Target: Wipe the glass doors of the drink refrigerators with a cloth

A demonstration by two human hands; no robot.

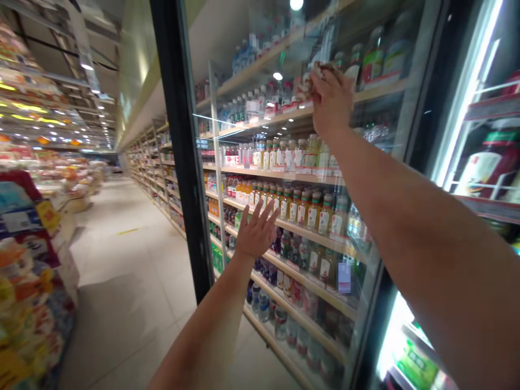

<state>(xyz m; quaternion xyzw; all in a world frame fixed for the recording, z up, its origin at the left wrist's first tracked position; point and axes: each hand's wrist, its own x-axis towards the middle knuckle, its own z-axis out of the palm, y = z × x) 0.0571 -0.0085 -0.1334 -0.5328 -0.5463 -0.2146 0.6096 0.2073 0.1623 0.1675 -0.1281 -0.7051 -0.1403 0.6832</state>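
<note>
A glass door [284,271] in a black frame stands swung out in front of me, and shelves of bottles show through its pane. High on the pane, my right hand [333,100] presses a crumpled, pale and brown cloth [307,84] against the glass. Its fingers are closed over the cloth. Lower and to the left, my left hand [257,232] has its fingers spread, with the palm toward the glass; it holds nothing. Whether that palm touches the pane is hard to make out.
To the right, a lit cooler [487,157] holds bottles on racks, with green-labelled tubs [418,357] low down. Wooden shelves [158,179] run along the aisle floor [138,271]. A display of packaged goods [32,292] stands at the left.
</note>
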